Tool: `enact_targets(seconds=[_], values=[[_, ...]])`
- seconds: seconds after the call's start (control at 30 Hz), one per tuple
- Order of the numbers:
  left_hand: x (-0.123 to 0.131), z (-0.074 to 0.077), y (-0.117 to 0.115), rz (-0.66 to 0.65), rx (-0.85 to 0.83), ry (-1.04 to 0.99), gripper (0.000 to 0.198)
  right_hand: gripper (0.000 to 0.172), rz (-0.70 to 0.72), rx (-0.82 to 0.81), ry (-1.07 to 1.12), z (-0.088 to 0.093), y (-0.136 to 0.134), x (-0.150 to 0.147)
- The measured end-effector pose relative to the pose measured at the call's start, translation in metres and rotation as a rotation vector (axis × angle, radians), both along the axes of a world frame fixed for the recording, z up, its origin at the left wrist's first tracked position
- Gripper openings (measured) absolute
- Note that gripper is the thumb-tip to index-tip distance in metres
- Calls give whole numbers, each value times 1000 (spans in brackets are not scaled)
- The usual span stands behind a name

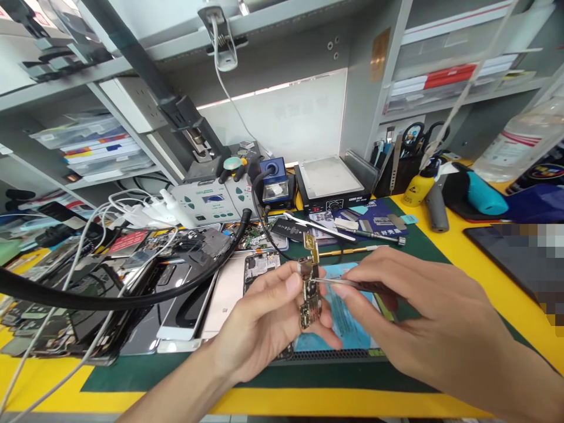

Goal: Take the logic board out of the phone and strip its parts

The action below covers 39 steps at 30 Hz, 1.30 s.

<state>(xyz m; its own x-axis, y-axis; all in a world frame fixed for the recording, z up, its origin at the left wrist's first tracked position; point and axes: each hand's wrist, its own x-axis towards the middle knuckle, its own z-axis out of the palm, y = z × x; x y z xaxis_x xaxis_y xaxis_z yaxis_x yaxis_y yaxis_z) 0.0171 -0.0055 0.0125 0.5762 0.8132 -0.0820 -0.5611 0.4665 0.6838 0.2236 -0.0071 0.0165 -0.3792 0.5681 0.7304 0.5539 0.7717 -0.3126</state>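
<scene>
My left hand (268, 323) is closed on a narrow phone circuit board (310, 302), held upright over the work mat. A gold-coloured flex strip (312, 247) sticks up from the board's top. Pinched in my right hand (423, 311) are metal tweezers (348, 282), whose tips point left and meet the middle of the board. Whether the tips grip any small part is too fine to tell. Below both hands lies a light blue pad (348, 317), partly hidden by them.
Opened phones and phone parts (57, 305) are heaped at left, with a black hose (132, 301) arching across. A soldering station (211, 200), a hot plate (332, 182) and a yellow bottle (418, 187) stand behind. A tablet-like dark screen (497, 252) lies at right.
</scene>
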Motion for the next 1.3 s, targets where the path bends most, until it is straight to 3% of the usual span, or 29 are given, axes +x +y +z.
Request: enact_targets(seconds=[0.33, 0.53, 0.73, 1.07, 1.3], values=[[1, 0, -1, 47, -5, 51, 17, 9, -20, -32, -34, 4, 2, -3], [-2, 2, -1, 101, -23, -86, 24, 13, -64, -210, 49, 9, -2, -2], [-8, 1, -1, 9, -110, -196, 40, 17, -68, -401, 206, 10, -6, -2], [-10, -1, 0, -76, -167, -285, 45, 12, -11, -446, 225, 4, -3, -1], [-9, 0, 1, -60, -163, -271, 45, 13, -11, -423, 212, 4, -4, -1]])
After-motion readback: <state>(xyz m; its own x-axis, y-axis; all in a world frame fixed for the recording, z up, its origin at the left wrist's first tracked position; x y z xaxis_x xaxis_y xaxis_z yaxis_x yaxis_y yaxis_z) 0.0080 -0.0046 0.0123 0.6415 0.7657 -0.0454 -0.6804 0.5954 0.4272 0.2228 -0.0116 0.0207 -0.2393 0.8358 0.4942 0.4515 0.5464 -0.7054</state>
